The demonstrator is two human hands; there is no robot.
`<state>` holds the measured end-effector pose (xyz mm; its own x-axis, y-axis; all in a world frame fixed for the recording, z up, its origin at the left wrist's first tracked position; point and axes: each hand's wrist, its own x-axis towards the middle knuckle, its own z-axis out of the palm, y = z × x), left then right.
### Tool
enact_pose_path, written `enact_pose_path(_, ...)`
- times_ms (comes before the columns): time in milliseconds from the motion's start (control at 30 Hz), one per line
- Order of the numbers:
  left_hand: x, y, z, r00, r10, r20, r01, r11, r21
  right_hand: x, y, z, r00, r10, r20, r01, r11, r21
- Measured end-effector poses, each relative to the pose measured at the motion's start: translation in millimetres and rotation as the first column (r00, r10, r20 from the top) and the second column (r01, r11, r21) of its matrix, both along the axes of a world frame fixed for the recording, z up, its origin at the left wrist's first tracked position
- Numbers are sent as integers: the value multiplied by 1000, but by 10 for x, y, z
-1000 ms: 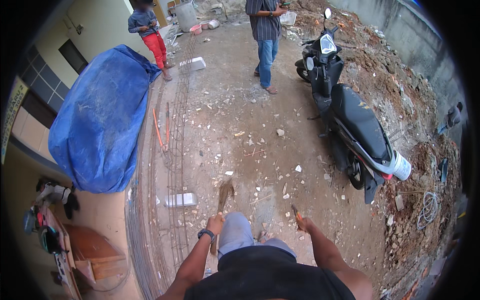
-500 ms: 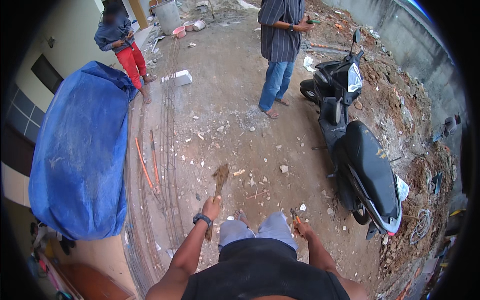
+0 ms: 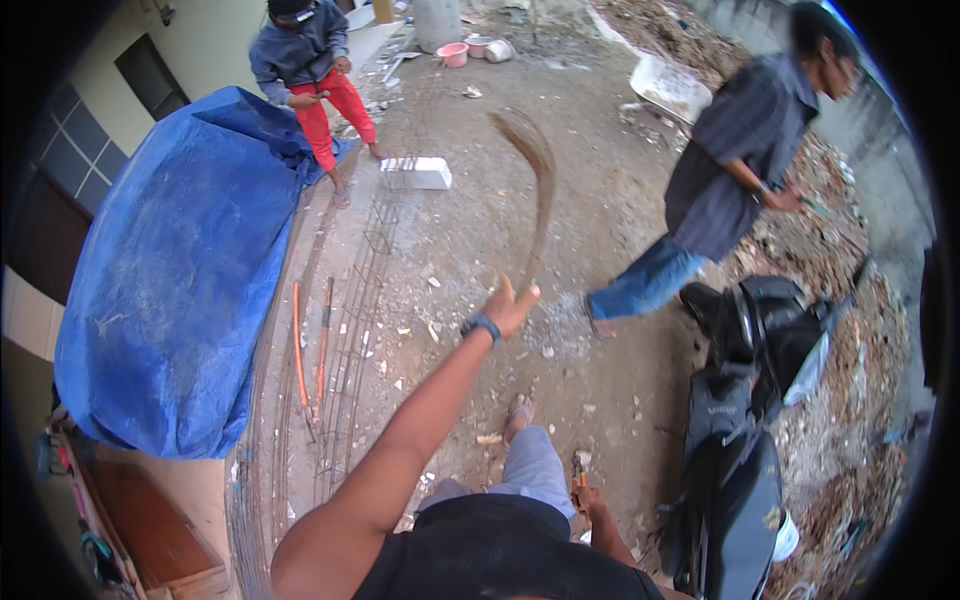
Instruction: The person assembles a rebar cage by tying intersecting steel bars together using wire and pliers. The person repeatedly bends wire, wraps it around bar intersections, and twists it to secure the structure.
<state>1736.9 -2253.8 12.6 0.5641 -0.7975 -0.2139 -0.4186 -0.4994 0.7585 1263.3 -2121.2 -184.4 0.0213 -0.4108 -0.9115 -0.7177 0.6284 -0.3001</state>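
My left hand [image 3: 512, 310] is stretched far forward, its fingers spread apart. Just beyond the fingertips a brown bristle broom [image 3: 541, 180] rises in a curve, blurred and apparently in the air. Whether its lower end still touches my fingers is hard to make out. Low by my right thigh, my right hand [image 3: 590, 499] is closed around pliers [image 3: 579, 472] with orange handles, pointing forward. One of my feet [image 3: 519, 415] is set ahead on the dirt.
A blue tarpaulin [image 3: 175, 280] covers a bulky heap at left, beside long rebar cages [image 3: 350, 330] and orange bars [image 3: 299, 345]. A white block [image 3: 418, 173] lies ahead. One person [image 3: 320, 80] stands at far left; another [image 3: 735, 150] walks near the black scooter [image 3: 735, 470] at right.
My left arm has swung forward and the broom has gone from my grip to beyond my fingers. The person in the dark shirt has moved right. My view has shifted.
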Motion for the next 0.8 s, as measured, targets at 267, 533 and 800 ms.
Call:
enact_pose_path(267, -123, 2022, -1415, 873, -411, -262, 485, 689, 539, 1600, -1618, 661, 756, 644, -123, -655, 740, -154)
enact_pose_path(533, -16, 2280, -1100, 945, 37, -325, 101, 913, 396, 2761, -2393, 940, 466, 884, 43, -882, 468, -63)
enact_pose_path(800, 475, 2361, -758, 547, 191, -815, 260, 887, 382, 3232, -2853, 1431, 554, 765, 329, -831, 531, 164)
